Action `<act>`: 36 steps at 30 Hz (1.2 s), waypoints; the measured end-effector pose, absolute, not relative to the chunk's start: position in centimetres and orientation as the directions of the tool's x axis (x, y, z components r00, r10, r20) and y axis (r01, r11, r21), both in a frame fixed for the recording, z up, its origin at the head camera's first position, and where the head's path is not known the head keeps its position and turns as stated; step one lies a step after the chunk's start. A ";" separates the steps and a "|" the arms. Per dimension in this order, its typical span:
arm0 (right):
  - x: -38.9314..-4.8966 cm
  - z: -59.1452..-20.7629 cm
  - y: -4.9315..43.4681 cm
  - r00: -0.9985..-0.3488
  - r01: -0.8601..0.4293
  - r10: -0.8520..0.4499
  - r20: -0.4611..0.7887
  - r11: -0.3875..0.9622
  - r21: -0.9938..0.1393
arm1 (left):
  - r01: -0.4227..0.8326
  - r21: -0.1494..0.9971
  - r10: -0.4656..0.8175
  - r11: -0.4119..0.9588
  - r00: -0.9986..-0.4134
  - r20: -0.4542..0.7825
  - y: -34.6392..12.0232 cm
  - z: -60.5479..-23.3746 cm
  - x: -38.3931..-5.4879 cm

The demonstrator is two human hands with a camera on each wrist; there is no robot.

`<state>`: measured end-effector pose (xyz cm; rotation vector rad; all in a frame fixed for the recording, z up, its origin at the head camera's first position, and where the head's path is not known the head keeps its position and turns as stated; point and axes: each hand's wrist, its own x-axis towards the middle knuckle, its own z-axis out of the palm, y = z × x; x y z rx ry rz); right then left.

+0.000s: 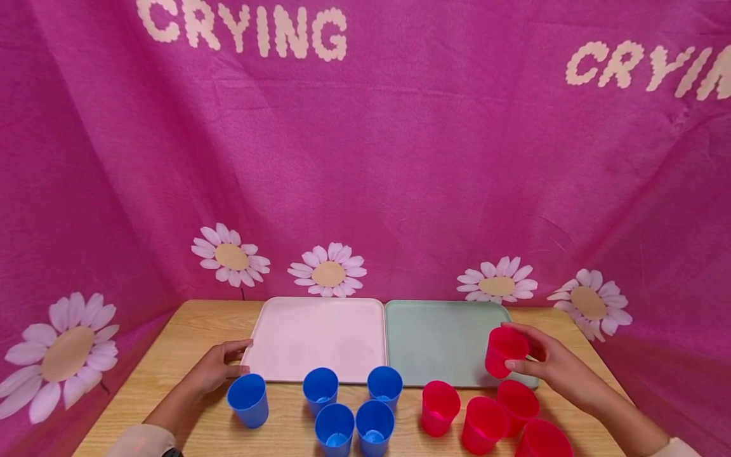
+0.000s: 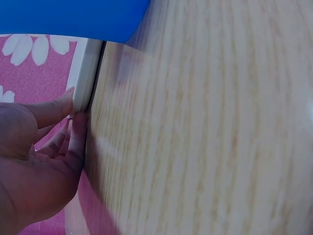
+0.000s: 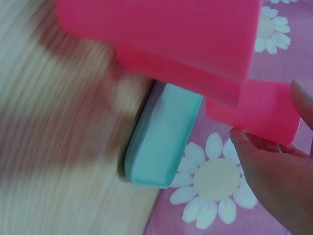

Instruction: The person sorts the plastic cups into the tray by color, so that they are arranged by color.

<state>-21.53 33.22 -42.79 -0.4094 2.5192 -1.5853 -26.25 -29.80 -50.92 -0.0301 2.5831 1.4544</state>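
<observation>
My right hand [image 1: 551, 365] holds a red cup [image 1: 502, 349] above the near right part of the green tray [image 1: 440, 339]. Thumb and fingers grip its side; in the right wrist view, this cup [image 3: 257, 110] shows raised clear of the tray. On the left, my left hand [image 1: 214, 368] touches the left edge of the pale pink tray [image 1: 320, 336] with its thumb and fingertips. Close by that hand stands a blue cup [image 1: 249, 401]. In the left wrist view, the fingers of the left hand [image 2: 46, 152] meet the tray's rim near its corner.
Several blue cups stand upright before the pink tray, one of them at the front [image 1: 334, 431]. Several red cups, including one nearer the middle [image 1: 440, 409], stand before the green tray. Behind the wooden table [image 1: 274, 419] hangs a magenta cloth [image 1: 365, 158] with daisies.
</observation>
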 end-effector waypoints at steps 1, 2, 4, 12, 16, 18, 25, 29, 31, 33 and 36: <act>-21.7 -42.7 33.0 -0.951 -0.149 -0.309 0.019 0.402 -0.904 | -0.105 0.847 0.068 0.522 -0.984 -0.164 -29.8 -50.9 -26.3; -21.9 -42.7 32.8 -0.947 -0.148 -0.320 0.015 0.396 -0.906 | -0.105 0.845 0.068 0.524 -0.984 -0.164 -29.8 -50.9 -26.2; -22.2 -42.5 32.3 -0.941 -0.135 -0.338 -0.002 0.384 -0.913 | -0.106 0.843 0.066 0.527 -0.984 -0.164 -29.7 -50.8 -26.2; -23.1 -42.0 30.5 -0.920 -0.150 -0.393 -0.008 0.370 -0.917 | -0.104 0.839 0.058 0.533 -0.985 -0.159 -29.7 -50.8 -26.2; -23.6 -41.9 29.7 -0.907 -0.173 -0.422 0.000 0.372 -0.912 | -0.098 0.843 0.063 0.529 -0.986 -0.154 -29.7 -50.9 -26.1; -23.8 -41.8 29.2 -0.905 -0.173 -0.426 -0.001 0.370 -0.913 | -0.093 0.845 0.069 0.526 -0.986 -0.151 -29.8 -50.9 -26.1; -24.6 -41.4 27.5 -0.897 -0.192 -0.441 0.016 0.358 -0.914 | -0.099 0.843 0.066 0.528 -0.985 -0.157 -29.7 -50.9 -26.2; -25.1 -41.2 26.5 -0.897 -0.198 -0.442 0.022 0.357 -0.913 | -0.103 0.843 0.065 0.528 -0.985 -0.161 -29.7 -50.9 -26.3; -25.3 -41.2 26.1 -0.896 -0.200 -0.443 0.023 0.356 -0.913 | -0.100 0.841 0.067 0.532 -0.985 -0.160 -29.8 -50.9 -26.3; -25.6 -41.2 25.7 -0.893 -0.202 -0.448 0.025 0.353 -0.913 | -0.103 0.841 0.065 0.531 -0.985 -0.161 -29.8 -51.0 -26.3; -26.0 -41.3 25.1 -0.889 -0.207 -0.457 0.029 0.345 -0.915 | -0.104 0.839 0.067 0.534 -0.984 -0.165 -29.8 -50.9 -26.3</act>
